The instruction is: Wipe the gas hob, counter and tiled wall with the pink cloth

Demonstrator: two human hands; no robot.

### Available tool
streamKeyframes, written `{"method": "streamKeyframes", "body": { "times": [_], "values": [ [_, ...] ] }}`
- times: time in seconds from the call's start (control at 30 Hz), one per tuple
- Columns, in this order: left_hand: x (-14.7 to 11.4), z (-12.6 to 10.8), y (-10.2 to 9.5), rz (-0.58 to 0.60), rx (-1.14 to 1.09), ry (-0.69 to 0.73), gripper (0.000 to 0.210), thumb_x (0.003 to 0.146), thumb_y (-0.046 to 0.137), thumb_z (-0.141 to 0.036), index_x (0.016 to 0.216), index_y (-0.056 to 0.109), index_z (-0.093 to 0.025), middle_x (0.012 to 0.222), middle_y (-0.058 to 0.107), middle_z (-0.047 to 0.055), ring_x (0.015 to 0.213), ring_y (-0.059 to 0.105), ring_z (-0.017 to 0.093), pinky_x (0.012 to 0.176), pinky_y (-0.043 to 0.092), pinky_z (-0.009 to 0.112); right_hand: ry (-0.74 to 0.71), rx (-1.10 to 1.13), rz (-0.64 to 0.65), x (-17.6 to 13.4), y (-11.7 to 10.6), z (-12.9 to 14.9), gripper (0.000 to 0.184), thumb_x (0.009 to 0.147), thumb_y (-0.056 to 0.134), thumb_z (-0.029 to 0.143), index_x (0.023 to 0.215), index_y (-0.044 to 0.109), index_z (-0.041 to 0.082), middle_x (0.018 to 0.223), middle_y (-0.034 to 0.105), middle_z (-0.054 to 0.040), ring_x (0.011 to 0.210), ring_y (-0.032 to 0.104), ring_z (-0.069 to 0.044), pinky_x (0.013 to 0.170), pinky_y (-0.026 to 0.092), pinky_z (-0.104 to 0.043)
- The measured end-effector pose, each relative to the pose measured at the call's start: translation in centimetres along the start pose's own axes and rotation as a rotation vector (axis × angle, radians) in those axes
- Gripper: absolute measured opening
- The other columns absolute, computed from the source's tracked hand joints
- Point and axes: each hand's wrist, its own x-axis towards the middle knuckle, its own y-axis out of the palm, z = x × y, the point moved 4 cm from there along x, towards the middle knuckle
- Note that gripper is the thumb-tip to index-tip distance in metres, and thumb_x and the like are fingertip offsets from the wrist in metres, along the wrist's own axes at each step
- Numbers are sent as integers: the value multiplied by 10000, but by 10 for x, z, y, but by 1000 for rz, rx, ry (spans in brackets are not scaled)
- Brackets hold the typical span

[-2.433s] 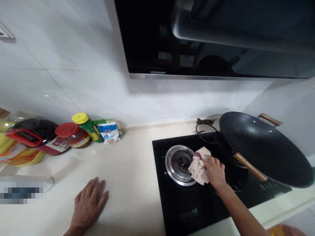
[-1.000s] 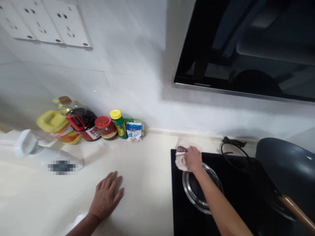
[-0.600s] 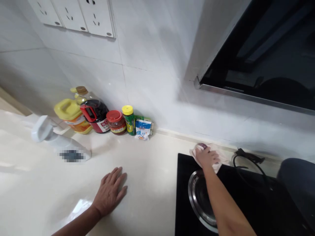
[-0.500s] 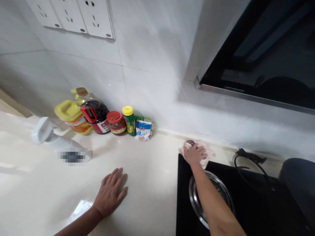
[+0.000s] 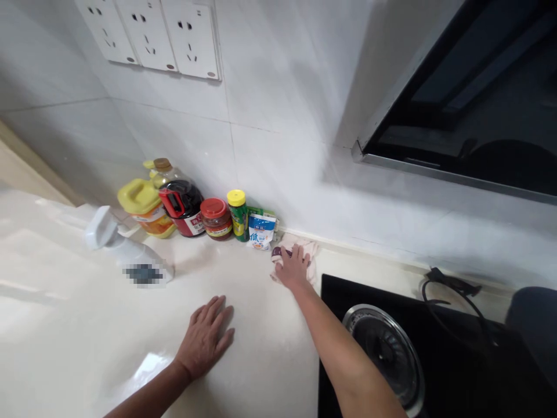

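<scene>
My right hand [image 5: 295, 267] presses a pale pink cloth [image 5: 310, 251] with dark purple marks against the counter, fingers bent over it. The cloth lies by the wall, left of the black cooktop [image 5: 452, 371] and just right of a small blue and white packet [image 5: 261, 232]. My left hand [image 5: 206, 339] rests palm down on the cream counter [image 5: 261, 337], fingers extended, holding nothing. A round metal lid or pan [image 5: 385, 354] with a shiny rim sits on the cooktop, partly behind my right forearm.
Along the wall stand a yellow-capped green jar [image 5: 238, 216], a red-lidded jar [image 5: 216, 219], a dark bottle with a red handle [image 5: 183, 209] and a yellow jug [image 5: 145, 206]. A white spray bottle [image 5: 130, 249] is at left. A black cable [image 5: 456, 287] lies behind the cooktop.
My right hand has moved left with the cloth, from the cooktop's back left corner onto the counter beside the packet. My left hand stays on the counter. The view has shifted slightly.
</scene>
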Motion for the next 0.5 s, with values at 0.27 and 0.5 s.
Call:
{"method": "streamKeyframes", "body": {
  "times": [0.27,0.5],
  "values": [
    [3,2,0,-20,-36,-22,472,965,562,-507,1354,659,-257,1525,595,139,1435,504,331,1123,430,508,-292,82,78,-101,14,27,585,986,592,417,1559,490,361,1758,173,-115,1617,78,-392,1256,82,-642],
    [4,0,-4,-17,-19,-23,458,966,561,-489,1335,670,-240,1513,602,152,1416,517,345,1106,440,519,-553,191,56,-254,72,9,484,947,632,547,1397,617,370,1675,398,-64,1549,318,-347,1231,300,-569]
  ]
}}
